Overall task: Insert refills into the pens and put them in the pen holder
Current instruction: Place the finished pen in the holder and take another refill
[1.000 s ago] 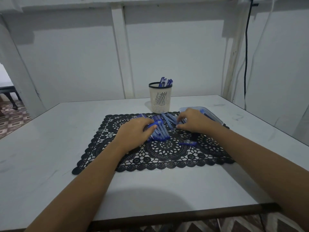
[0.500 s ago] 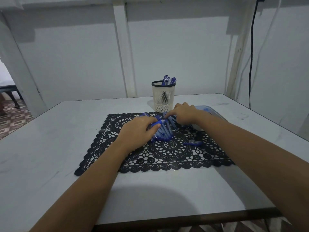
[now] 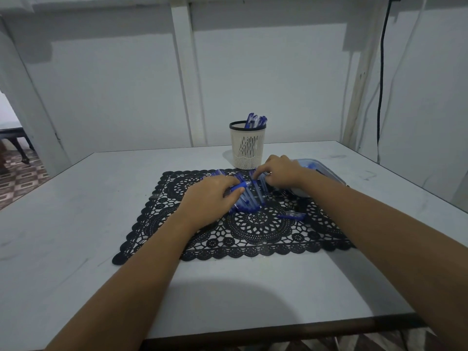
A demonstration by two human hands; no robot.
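Pens (image 3: 249, 198) lie in a loose blue heap on the far middle of a black lace placemat (image 3: 253, 236), which is spread on a white table (image 3: 76, 211). The left hand (image 3: 210, 201) rests on the left side of the heap, its thumb and fingers curled round one blue pen (image 3: 240, 185) whose end pokes out to the right between them. The right hand (image 3: 281, 173) reaches in from the right, palm down, with its fingertips (image 3: 257, 171) bent onto the far end of the heap. Whether they pinch a pen or only touch the pile cannot be told. The two hands are close together, with only a few pens between them.

Just beyond the mat's far edge stands the pen holder (image 3: 247, 150), an upright cream slotted cup with a black rim, with a bunch of standing pens (image 3: 256, 121) leaning to its right side. A clear plastic container (image 3: 329, 173) sits on the right, just behind the right wrist, with some blue pieces inside. One loose pen (image 3: 291, 216) lies by itself on the mat, to the near right of the heap. A black cable (image 3: 381, 97) hangs down the wall on the far right.
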